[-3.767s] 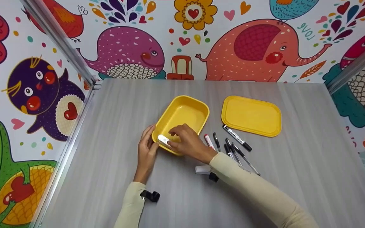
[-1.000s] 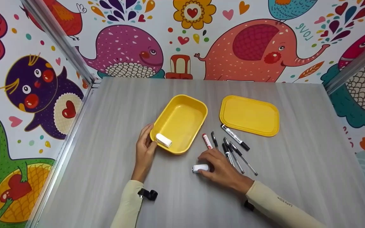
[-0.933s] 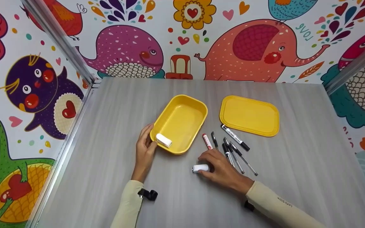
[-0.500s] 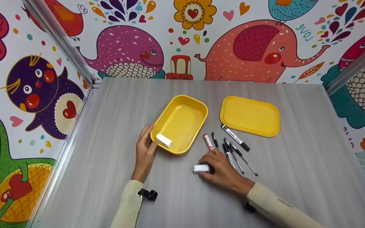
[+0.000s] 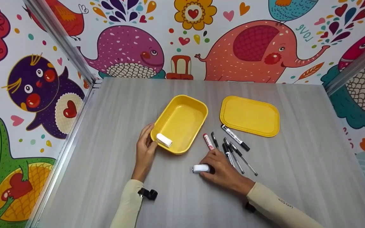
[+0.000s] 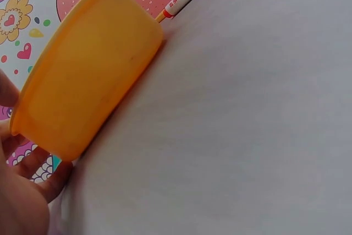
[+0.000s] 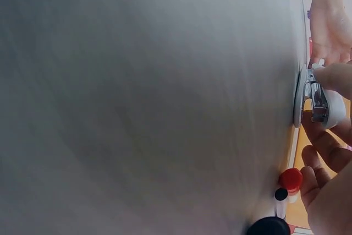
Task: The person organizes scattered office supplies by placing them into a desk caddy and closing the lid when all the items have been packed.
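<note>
My left hand (image 5: 146,150) holds the near left corner of the yellow plastic box (image 5: 185,118), thumb at the rim and fingers along the outer wall. A small white object (image 5: 164,140) with a rounded end lies inside, by that corner; its kind is unclear. Right of the box, on the table, my right hand (image 5: 222,169) grips a small white hole punch (image 5: 200,168). Its metal mechanism shows in the right wrist view, between thumb and fingers. The left wrist view shows the box's outer side and my fingertips against it.
A yellow lid (image 5: 249,116) lies flat at the back right. Between it and my right hand are a red-capped marker (image 5: 208,142), a black-capped marker (image 5: 235,137) and several black pens (image 5: 244,159). Printed walls border the grey table (image 5: 122,104) behind and at left.
My right hand has let go of the white object inside the box, moved right and toward me, and taken hold of the hole punch. Over the last second both hands have stayed nearly still.
</note>
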